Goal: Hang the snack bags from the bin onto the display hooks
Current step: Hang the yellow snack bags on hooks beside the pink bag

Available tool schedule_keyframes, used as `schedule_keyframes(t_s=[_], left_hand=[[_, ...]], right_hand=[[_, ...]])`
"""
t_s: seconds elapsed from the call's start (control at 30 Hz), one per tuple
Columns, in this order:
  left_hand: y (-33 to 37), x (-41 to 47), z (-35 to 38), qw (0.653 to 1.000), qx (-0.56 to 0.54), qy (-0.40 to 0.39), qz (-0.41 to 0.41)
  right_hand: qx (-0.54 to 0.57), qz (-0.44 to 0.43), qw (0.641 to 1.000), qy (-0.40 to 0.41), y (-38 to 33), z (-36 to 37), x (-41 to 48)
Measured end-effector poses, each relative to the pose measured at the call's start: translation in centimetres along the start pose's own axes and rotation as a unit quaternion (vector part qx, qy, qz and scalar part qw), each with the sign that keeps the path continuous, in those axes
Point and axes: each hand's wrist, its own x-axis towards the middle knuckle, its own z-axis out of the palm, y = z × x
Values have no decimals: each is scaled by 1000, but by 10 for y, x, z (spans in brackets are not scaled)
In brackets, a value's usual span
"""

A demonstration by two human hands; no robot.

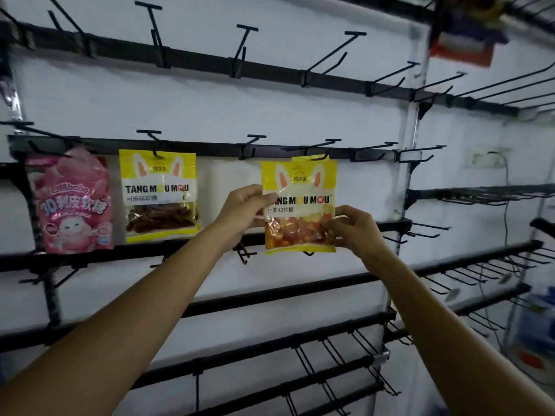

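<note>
Where held bag (pixel 300 205) sits, hooks (pixel 322 143) jut.

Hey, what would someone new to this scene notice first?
The bright yellow gummy bag at centre stands out, pinched by the left hand and right hand just under the middle rail. To its left hang a second yellow bag and a pink bag; bare black hooks surround them.

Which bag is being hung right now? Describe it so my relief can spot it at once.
On the white wall, find the black rail that carries bags. Third from the left, after the pink bag and the hung yellow bag, comes the held yellow bag, gripped by the left hand and right hand. Its window shows orange and yellow sweets, not the neighbour's dark brown ones.
</note>
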Motion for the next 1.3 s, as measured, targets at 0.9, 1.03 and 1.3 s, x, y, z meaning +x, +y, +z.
schedule_keyframes(t_s=[0.9, 1.03, 1.3], left_hand=[[18, 69, 103, 968, 111, 215, 69], [18, 72, 101, 964, 120, 226, 74], [15, 86, 95, 961, 148, 215, 87]], right_hand=[[89, -81, 992, -50, -9, -68, 143], [66, -90, 993, -35, -8, -66, 155], [22, -108, 994, -19, 1, -67, 167]])
